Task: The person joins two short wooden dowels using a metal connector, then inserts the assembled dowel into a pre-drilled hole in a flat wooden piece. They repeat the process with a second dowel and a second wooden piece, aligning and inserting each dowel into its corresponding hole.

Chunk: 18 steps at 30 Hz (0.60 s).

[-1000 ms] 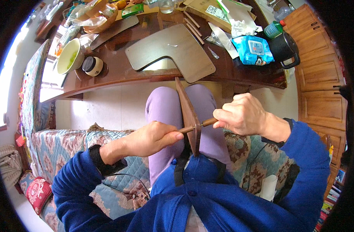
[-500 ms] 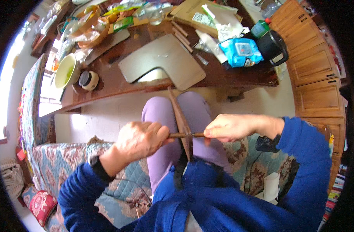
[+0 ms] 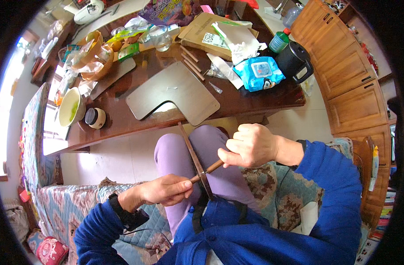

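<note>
A long narrow dark brown strip (image 3: 191, 149) slants between the table edge and my waist, over my thighs. My right hand (image 3: 251, 146) is closed round a brown wooden rod (image 3: 215, 166) on the strip's right side. My left hand (image 3: 170, 190) pinches a matching short rod (image 3: 195, 179) on the left side. Both rods meet the strip at its lower part, with a small shiny metal bit at the joint. The pair forms a tilted crosspiece, right end higher. Most of the left rod is hidden by my fingers.
On the table (image 3: 135, 126) lie a grey notched panel (image 3: 153, 84) and several brown rods (image 3: 193, 66). Around them stand a blue wipes pack (image 3: 258, 74), black kettle (image 3: 294, 62), green bottle (image 3: 279, 41), jar (image 3: 95, 118), and pale bowl (image 3: 71, 107). A quilted sofa (image 3: 91, 198) is beneath me.
My right hand has risen and my left hand has dropped, so the crosspiece has gone from level to tilted. The view has shifted, too.
</note>
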### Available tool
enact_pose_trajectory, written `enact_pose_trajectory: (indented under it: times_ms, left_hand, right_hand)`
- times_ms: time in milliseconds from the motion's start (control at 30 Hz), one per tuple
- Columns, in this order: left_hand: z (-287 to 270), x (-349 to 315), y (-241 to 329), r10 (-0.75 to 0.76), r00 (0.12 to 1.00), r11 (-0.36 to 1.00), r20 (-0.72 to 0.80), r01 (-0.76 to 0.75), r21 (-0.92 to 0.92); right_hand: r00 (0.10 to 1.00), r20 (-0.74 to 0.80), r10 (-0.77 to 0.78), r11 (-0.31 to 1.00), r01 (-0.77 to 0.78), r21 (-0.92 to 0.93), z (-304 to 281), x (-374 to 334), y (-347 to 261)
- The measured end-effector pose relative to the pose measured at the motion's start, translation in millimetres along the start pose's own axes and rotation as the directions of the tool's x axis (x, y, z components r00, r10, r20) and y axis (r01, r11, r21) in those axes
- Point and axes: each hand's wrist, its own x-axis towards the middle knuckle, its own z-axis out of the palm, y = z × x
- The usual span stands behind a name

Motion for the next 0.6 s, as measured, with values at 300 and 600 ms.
enact_pose_trajectory:
  times_ms: [300,600]
  left_hand:
    - [26.2,-11.9,15.4,0.486,0.835,0.355,-0.257,0.080,0.931]
    - [20.5,-16.4,29.2,0.663,0.747,-0.337,0.050,0.238,0.911]
  right_hand:
    - [0.819,0.421,0.390,0.705,-0.560,0.435,-13.7,-2.9,-38.1]
    - [0.581,0.777,0.245,-0.087,-0.784,0.614,-7.5,-1.7,-48.5]
